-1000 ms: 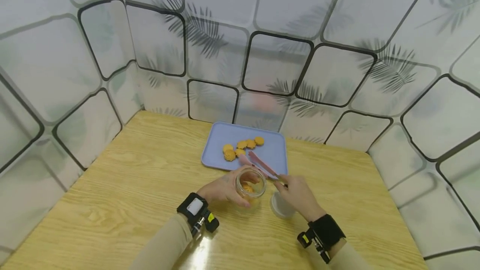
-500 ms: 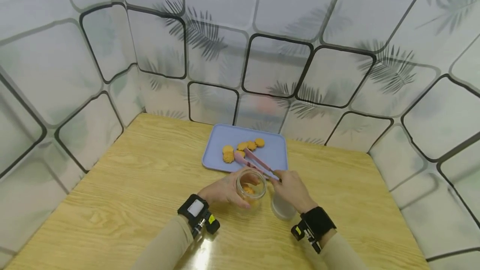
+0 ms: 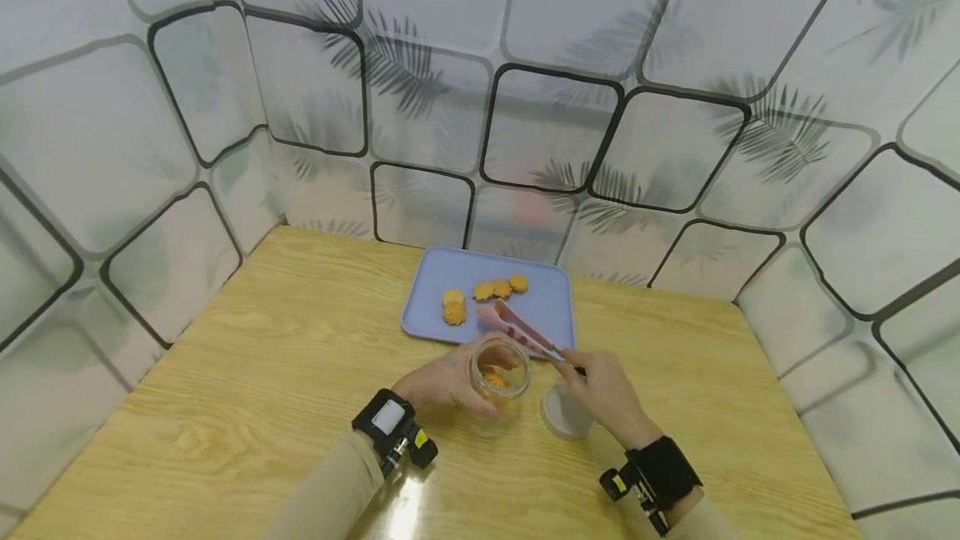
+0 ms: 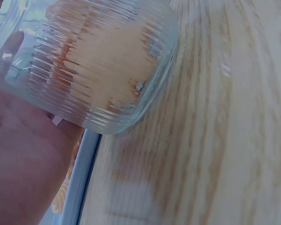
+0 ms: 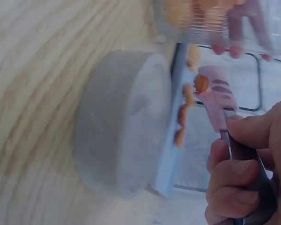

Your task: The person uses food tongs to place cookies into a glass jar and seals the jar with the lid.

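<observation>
My left hand [image 3: 444,380] grips a clear glass jar [image 4: 107,70] round its side, mouth up, with cookies inside. In my right hand [image 3: 606,397] are tongs [image 5: 220,98] with pink tips and a dark handle. Those tips pinch a cookie [image 5: 202,83], which shows best in the right wrist view. The tongs are just beyond the jar, over the near part of a blue tray [image 3: 543,294]. More cookies [image 3: 453,308] lie on that tray at the left, with a row of others [image 3: 492,289] farther back.
A round, whitish lid [image 3: 564,412] lies on the wooden table [image 3: 300,340], right of the jar and below my right hand. Behind the tray rises a patterned curtain [image 3: 423,202], which also closes off both sides.
The tongs reached among the tray's cookies, closed on one and drew back with it toward the jar. My right hand moved back and right. The left hand and jar stayed put.
</observation>
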`<state>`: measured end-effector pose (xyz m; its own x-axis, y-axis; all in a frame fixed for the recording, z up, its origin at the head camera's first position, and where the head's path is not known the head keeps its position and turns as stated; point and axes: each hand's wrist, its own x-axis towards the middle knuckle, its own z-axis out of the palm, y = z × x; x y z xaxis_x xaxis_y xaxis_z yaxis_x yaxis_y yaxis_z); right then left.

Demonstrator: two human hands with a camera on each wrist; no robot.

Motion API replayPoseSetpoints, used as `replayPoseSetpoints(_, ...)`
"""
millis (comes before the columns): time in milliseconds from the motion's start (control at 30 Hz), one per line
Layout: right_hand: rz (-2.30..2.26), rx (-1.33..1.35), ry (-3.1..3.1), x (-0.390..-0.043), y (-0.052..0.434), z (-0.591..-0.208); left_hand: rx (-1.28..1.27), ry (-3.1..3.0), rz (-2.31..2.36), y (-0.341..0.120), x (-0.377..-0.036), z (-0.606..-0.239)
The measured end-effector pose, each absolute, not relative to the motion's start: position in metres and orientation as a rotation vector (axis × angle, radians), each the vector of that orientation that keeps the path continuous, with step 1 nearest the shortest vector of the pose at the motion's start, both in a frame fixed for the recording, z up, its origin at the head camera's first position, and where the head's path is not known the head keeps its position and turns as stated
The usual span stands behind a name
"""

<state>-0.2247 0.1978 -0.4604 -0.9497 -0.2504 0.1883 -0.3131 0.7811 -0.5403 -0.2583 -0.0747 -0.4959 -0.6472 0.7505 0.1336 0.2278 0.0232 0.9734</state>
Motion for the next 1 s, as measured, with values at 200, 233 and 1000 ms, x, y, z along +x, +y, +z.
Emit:
replayPoseSetpoints(200,1.075,0.349,-2.814,-0.197,0.212,-0.441,1.02,1.887,1.633,-0.071,-0.26,-0.496)
replayPoseSetpoints(233,1.077,0.349,-2.804,-0.193,0.213,-0.439,1.017,1.886,1.635,-0.071,-0.26,-0.496)
replayPoseSetpoints(1000,1.138,0.617,-2.512,-0.127,0.217,-0.425,0.894,1.908,1.623,-0.077,-0.257,-0.495)
